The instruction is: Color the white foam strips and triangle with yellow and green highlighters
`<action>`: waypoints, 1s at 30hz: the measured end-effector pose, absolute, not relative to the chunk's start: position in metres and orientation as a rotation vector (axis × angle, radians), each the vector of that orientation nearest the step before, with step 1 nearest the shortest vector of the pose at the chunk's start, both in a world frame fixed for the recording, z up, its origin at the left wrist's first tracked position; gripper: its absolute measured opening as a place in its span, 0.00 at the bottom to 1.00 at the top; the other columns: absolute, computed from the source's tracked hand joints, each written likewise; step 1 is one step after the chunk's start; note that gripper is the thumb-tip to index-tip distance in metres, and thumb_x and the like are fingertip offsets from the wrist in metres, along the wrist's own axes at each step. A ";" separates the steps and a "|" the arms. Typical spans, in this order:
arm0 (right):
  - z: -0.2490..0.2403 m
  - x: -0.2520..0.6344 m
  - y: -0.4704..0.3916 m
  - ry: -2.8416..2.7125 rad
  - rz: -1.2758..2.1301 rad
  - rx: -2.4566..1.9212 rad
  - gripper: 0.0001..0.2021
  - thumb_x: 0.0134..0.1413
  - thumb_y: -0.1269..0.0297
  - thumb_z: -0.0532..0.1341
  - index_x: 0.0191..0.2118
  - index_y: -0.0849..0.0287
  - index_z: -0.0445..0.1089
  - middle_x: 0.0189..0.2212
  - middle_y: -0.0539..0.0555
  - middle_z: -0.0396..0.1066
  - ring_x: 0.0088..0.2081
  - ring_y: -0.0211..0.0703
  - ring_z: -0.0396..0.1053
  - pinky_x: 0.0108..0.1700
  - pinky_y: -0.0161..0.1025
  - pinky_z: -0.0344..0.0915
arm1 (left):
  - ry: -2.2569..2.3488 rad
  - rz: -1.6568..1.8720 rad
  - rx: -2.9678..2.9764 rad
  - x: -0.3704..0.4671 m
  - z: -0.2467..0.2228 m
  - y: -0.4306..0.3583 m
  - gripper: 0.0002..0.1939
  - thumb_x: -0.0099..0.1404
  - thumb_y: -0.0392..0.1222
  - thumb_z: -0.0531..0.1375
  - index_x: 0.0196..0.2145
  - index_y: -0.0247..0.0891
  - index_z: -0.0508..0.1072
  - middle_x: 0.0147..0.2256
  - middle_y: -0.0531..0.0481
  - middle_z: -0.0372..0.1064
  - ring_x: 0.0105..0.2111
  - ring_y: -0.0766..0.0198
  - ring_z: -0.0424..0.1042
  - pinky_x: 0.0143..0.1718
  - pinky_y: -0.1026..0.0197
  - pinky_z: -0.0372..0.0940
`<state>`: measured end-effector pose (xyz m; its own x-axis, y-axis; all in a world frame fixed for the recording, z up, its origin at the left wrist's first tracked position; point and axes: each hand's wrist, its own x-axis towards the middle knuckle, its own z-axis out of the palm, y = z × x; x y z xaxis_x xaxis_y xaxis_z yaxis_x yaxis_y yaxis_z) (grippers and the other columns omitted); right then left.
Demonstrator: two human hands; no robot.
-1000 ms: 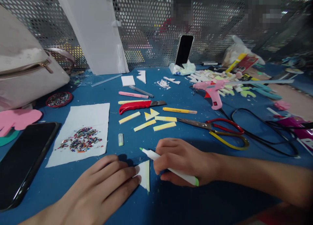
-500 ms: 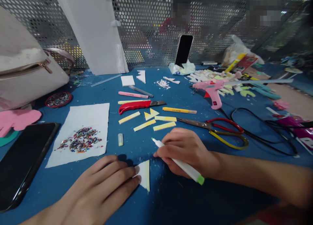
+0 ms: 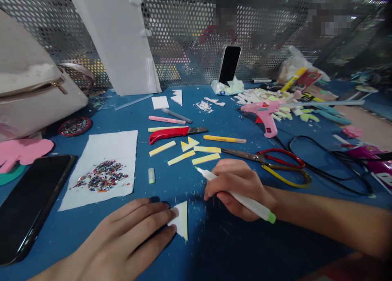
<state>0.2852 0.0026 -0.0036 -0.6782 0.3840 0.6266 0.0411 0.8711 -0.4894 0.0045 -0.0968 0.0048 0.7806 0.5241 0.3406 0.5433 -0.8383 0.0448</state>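
Observation:
My left hand (image 3: 134,232) lies with its fingers stretched out, the fingertips resting on a small white foam-like triangle (image 3: 180,220). A pale green band runs along the triangle's right edge. My right hand (image 3: 237,189) grips a white marker (image 3: 245,201) with a green end, its tip uncapped and pointing up and left, apart from the triangle. The marker's cap (image 3: 151,175) lies on the blue table (image 3: 214,256) above my left hand. Several yellow-coloured strips (image 3: 181,157) and a yellow zigzag piece (image 3: 190,143) lie beyond my right hand.
A red-handled knife (image 3: 170,134), an orange marker (image 3: 224,139) and open scissors (image 3: 280,162) lie ahead. Further right sits a pink glue gun (image 3: 266,114) with its black cord. On the left are a paper with beads (image 3: 113,144), a phone (image 3: 33,203) and a bag (image 3: 33,101).
My right hand has moved to the right with the marker, further from the triangle. My left hand stays on the triangle, nearly unmoved.

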 end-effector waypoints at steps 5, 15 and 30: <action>-0.005 0.285 0.005 -2.282 0.596 -0.280 0.18 0.68 0.62 0.51 0.27 0.58 0.68 0.19 0.49 0.66 0.22 0.37 0.61 0.29 0.37 0.56 | -0.847 -0.527 -2.953 0.005 0.005 -0.096 0.23 0.77 0.34 0.42 0.53 0.40 0.75 0.59 0.55 0.67 0.59 0.64 0.62 0.68 0.60 0.45; -0.004 0.282 0.009 -2.373 0.870 -0.168 0.17 0.70 0.58 0.50 0.49 0.65 0.68 0.35 0.58 0.69 0.35 0.42 0.66 0.39 0.39 0.64 | -0.847 -0.771 -2.946 0.010 0.000 -0.094 0.20 0.79 0.35 0.45 0.47 0.40 0.78 0.50 0.54 0.74 0.47 0.66 0.70 0.61 0.62 0.56; 0.006 0.267 -0.012 -2.215 1.489 -0.650 0.10 0.65 0.66 0.55 0.31 0.61 0.62 0.20 0.45 0.59 0.21 0.30 0.56 0.22 0.28 0.52 | -0.804 -0.801 -2.934 0.018 0.000 -0.097 0.21 0.79 0.34 0.44 0.49 0.40 0.77 0.47 0.59 0.76 0.51 0.71 0.70 0.68 0.67 0.47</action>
<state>0.2672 -0.0119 0.0055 -0.8155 0.5754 0.0631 0.1590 0.3274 -0.9314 0.0181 -0.0966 -0.0004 0.7397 0.4777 0.4740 0.4755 -0.8694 0.1342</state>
